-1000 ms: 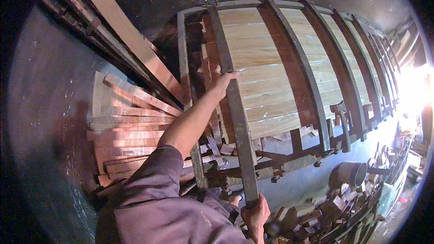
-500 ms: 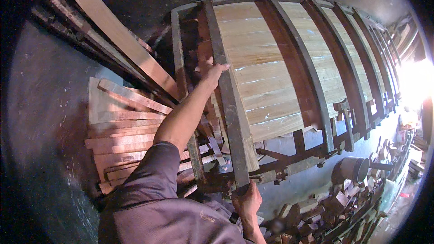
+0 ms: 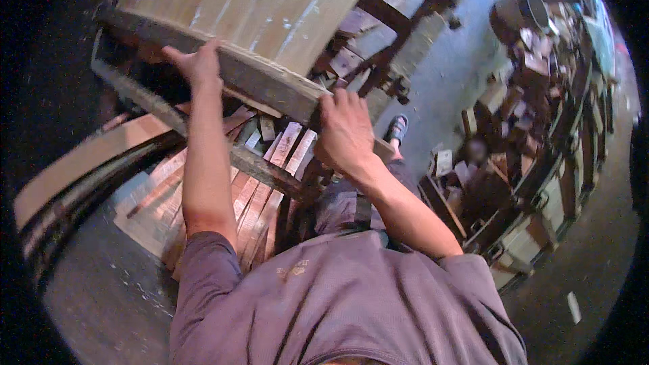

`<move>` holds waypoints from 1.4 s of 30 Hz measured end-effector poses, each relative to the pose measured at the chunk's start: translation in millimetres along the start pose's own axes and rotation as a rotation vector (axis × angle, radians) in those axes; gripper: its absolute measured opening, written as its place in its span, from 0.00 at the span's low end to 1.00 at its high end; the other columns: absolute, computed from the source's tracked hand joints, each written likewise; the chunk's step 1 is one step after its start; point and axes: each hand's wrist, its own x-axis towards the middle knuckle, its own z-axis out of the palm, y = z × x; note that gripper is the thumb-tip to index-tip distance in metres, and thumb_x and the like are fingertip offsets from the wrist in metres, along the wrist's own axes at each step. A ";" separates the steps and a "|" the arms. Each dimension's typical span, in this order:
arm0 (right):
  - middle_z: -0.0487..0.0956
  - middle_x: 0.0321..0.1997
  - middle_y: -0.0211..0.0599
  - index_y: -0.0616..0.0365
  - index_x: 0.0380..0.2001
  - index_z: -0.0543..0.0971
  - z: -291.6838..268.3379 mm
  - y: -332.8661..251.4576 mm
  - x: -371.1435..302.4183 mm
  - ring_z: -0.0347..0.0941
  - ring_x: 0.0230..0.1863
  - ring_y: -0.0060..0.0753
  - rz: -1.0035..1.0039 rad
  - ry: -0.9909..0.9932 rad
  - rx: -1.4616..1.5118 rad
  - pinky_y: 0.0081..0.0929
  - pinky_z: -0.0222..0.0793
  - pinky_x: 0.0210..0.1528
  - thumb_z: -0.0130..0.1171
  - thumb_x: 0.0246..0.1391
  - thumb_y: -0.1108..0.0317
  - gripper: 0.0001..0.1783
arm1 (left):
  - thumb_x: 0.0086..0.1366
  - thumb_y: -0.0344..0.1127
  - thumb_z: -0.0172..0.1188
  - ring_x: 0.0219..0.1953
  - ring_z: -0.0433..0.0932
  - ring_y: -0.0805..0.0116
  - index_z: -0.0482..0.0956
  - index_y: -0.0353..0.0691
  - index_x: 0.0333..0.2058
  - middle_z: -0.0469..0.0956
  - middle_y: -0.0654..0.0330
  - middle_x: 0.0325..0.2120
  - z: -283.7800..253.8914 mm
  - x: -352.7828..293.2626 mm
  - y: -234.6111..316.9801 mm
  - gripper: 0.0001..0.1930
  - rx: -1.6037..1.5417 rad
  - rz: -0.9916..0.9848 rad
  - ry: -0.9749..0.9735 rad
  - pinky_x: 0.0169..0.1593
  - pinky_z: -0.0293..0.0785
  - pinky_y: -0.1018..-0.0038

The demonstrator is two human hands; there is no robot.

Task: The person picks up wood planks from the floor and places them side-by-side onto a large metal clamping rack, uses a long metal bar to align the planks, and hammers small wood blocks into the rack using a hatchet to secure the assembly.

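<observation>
A long, dark clamp bar runs across the near end of a panel of pale wooden boards. My left hand rests against this bar, its thumb and fingers spread apart. At the bar's right end, my right hand is closed, with its fingers bent over the end. The panel's boards lie edge to edge, with whitish streaks along the joints. A worn metal frame rail runs below the bar, on my side.
Loose wooden strips lie below the frame beside my left arm. A long, pale board sticks out at the left. To the right are a heap of wood offcuts and a grey bucket. My sandalled foot stands on the floor.
The view has swung down and round, so the bar now lies crosswise. My left hand has spread its fingers at the bar. My right hand stays at the bar's near end.
</observation>
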 end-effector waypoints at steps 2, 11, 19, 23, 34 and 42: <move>0.73 0.44 0.53 0.65 0.39 0.77 5.4 1.4 -0.1 0.67 0.53 0.54 -0.018 0.076 0.002 0.48 0.63 0.56 0.60 0.39 0.71 0.19 | 0.49 0.26 0.71 0.68 0.61 0.51 0.29 0.38 0.74 0.51 0.44 0.71 1.9 2.3 2.1 0.64 0.063 -0.025 0.012 0.68 0.61 0.59; 0.78 0.39 0.49 0.69 0.43 0.73 -0.9 3.8 -22.9 0.76 0.43 0.50 -0.170 0.138 0.107 0.42 0.68 0.50 0.60 0.39 0.73 0.23 | 0.50 0.17 0.65 0.58 0.72 0.53 0.47 0.36 0.70 0.64 0.49 0.63 0.8 -36.8 41.4 0.50 -0.164 -0.096 -0.030 0.60 0.71 0.58; 0.76 0.40 0.46 0.71 0.51 0.72 -40.6 44.6 -119.7 0.75 0.42 0.44 -0.133 0.114 0.060 0.38 0.70 0.45 0.63 0.36 0.72 0.33 | 0.68 0.30 0.60 0.48 0.79 0.45 0.70 0.30 0.56 0.78 0.44 0.44 -52.3 15.8 -33.1 0.20 -0.682 -0.517 -0.263 0.53 0.79 0.50; 0.77 0.45 0.46 0.67 0.54 0.71 -58.1 117.4 -183.6 0.76 0.46 0.46 -0.145 0.131 0.073 0.39 0.71 0.51 0.62 0.42 0.73 0.31 | 0.69 0.36 0.60 0.55 0.76 0.48 0.70 0.30 0.59 0.79 0.45 0.50 -27.4 -109.8 9.0 0.23 -0.764 -0.712 -0.340 0.63 0.68 0.49; 0.77 0.38 0.43 0.52 0.59 0.73 -172.0 346.8 -418.5 0.75 0.42 0.51 0.051 0.256 -0.209 0.43 0.71 0.46 0.62 0.42 0.77 0.35 | 0.68 0.54 0.54 0.46 0.78 0.53 0.83 0.31 0.39 0.84 0.51 0.38 9.2 -418.2 78.1 0.26 -0.659 -0.305 -0.567 0.58 0.69 0.56; 0.76 0.43 0.47 0.59 0.44 0.73 -163.2 434.5 -525.0 0.70 0.48 0.58 0.216 0.120 -0.074 0.44 0.66 0.50 0.59 0.44 0.79 0.19 | 0.66 0.41 0.62 0.46 0.81 0.58 0.78 0.39 0.41 0.83 0.54 0.38 66.0 -560.6 45.2 0.12 -1.057 -0.895 -0.755 0.56 0.75 0.57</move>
